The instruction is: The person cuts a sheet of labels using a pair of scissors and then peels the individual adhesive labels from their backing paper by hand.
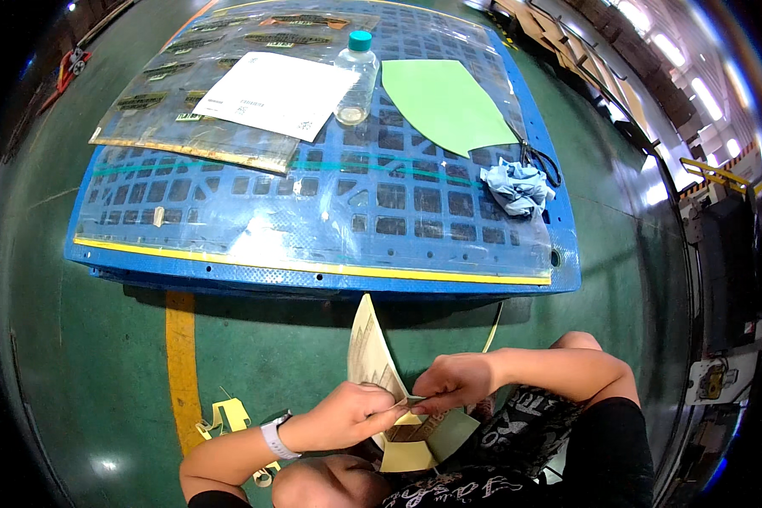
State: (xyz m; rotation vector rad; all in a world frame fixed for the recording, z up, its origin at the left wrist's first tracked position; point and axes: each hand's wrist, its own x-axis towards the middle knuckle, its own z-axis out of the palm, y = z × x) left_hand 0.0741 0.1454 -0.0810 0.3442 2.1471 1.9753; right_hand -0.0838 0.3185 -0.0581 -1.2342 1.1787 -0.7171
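My left hand [347, 413] and my right hand [450, 383] meet low in the view, both pinching a pale yellow flexible sheet [371, 356] with brown printed patterns. The sheet stands up between my hands and curls toward the blue pallet. A yellowish backing piece [415, 453] hangs below my fingers over my lap. A thin yellow strip [493, 326] trails up from near my right hand. I wear a white wristband on my left wrist.
A blue plastic pallet [330, 275] covered in clear film lies ahead. On it are patterned sheets [186, 127], a white paper [279, 91], a clear bottle with a green cap [357, 74], a green cut sheet [444, 102], a crumpled blue cloth [516, 186] and scissors [540, 159]. Yellow scraps [227, 416] lie on the green floor.
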